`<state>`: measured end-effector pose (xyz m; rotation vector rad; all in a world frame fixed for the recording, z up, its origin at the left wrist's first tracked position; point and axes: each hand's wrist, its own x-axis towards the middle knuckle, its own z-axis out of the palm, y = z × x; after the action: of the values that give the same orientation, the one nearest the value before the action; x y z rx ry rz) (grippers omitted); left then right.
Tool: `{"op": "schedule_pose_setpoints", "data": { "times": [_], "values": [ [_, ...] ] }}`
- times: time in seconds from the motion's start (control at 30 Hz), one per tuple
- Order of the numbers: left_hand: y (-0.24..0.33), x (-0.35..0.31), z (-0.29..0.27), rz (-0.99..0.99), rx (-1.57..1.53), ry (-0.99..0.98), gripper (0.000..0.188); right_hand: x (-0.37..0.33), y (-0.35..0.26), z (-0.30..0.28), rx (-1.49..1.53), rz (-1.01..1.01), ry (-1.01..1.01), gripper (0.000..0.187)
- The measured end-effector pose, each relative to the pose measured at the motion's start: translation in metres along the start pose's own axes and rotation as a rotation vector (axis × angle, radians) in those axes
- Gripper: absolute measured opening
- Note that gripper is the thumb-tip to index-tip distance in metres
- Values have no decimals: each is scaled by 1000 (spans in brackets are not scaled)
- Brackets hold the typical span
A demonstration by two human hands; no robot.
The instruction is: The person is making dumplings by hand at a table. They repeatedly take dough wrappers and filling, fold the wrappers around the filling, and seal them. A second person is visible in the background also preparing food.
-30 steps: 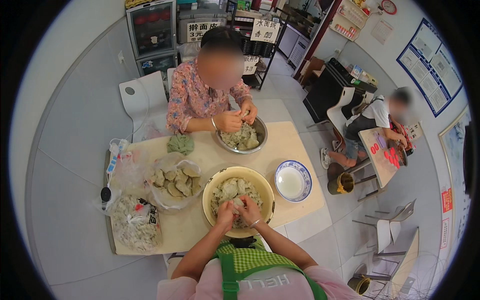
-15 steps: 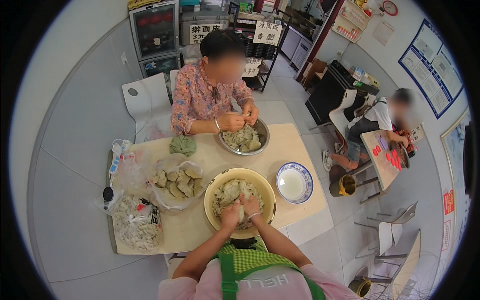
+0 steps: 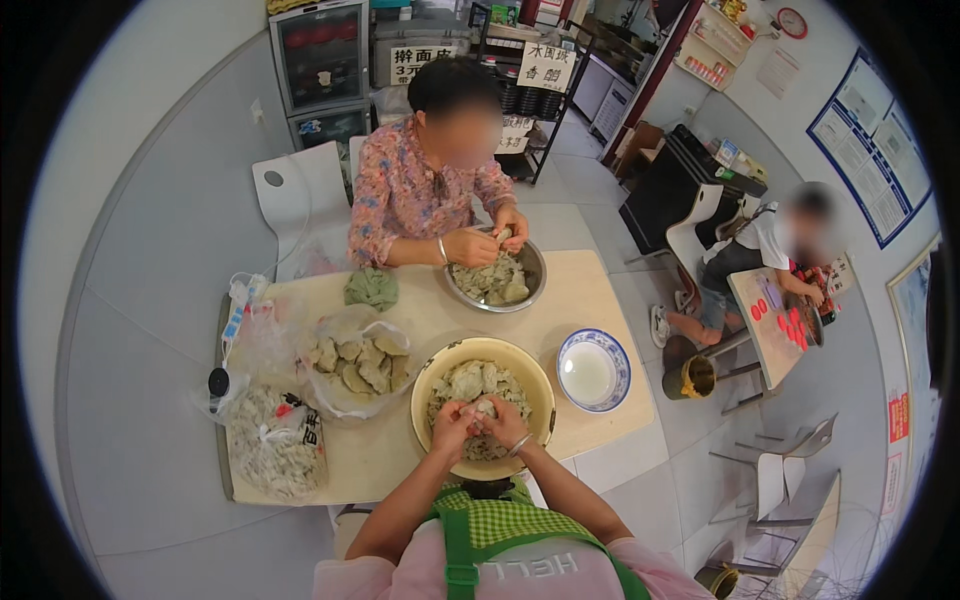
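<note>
Over a pale yellow enamel basin (image 3: 540, 385), my left hand (image 3: 453, 426) and my right hand (image 3: 505, 424) are close together, fingers curled in and closed round a small pale lump (image 3: 486, 408) of dough-like stuff. Below and beyond them, the basin holds a crumbly greenish-grey mass (image 3: 470, 379) with bigger clumps at its far side. A bracelet circles my right wrist. Right of the basin stands a white bowl with a blue patterned rim (image 3: 621, 358), with whitish liquid inside.
Across the table (image 3: 590, 290), a person (image 3: 430, 190) picks at clumps over a steel bowl (image 3: 541, 275). At left lie an open bag of greenish chunks (image 3: 362, 362), a tied bag (image 3: 275, 450), a green cloth (image 3: 371, 289) and a power strip (image 3: 235, 312). Another person sits farther right.
My hands have risen from pressing into the mass and drawn together, now with a small lump between the fingers. The person opposite has shifted their right-side hand slightly. The view has moved a little.
</note>
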<state>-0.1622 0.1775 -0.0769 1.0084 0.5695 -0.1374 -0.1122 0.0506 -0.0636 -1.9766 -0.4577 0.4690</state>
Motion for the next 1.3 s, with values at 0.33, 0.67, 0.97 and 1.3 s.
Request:
{"op": "schedule_pose_setpoints", "data": {
  "times": [0.33,0.67,0.97,1.3],
  "values": [
    [14,-12,23,324,429,116,35,1,35,26,-22,123,231,34],
    [15,-19,22,303,673,-72,47,16,64,5,103,459,162,33],
    [33,-18,19,-254,255,70,46,-1,-9,-6,308,24,1,22],
    [36,-31,29,-14,165,-248,15,22,31,10,431,190,581,15]
  ]
}}
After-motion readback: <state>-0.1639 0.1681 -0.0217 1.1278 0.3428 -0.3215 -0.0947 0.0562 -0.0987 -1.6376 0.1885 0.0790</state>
